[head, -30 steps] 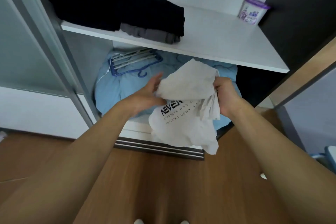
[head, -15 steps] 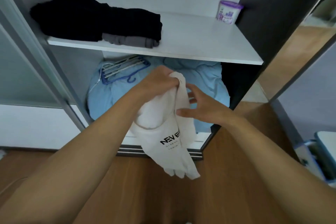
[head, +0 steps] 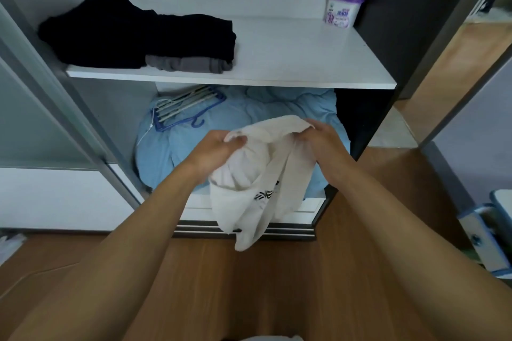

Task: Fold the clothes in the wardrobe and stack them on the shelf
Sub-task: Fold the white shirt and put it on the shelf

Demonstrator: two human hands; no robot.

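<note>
**White T-shirt held bunched in front of the open wardrobe**

From the head camera I see both hands raised before the lower compartment. Left hand (head: 219, 147) has its fingers clenched on a gathered edge of the white T-shirt (head: 257, 183). Right hand (head: 321, 144) grips the other side of the same edge, fingers curled into the cloth. Between them the fabric stretches in a short arc; the rest hangs down crumpled, black print partly visible, lettering unreadable. The lowest point dangles in front of the wardrobe's sliding-door track (head: 249, 228), above the wooden floor (head: 277, 285).

White shelf (head: 291, 58): a folded black garment (head: 133, 33) at its left end, lying on a folded grey garment (head: 188, 63) whose edge shows at the front. A small purple-lidded tub (head: 343, 10) stands in the shelf's back right corner, well apart from the clothes.

Below the shelf: a light-blue duvet (head: 194, 147) fills the compartment, with blue hangers (head: 188, 108) lying on its upper left.
</note>
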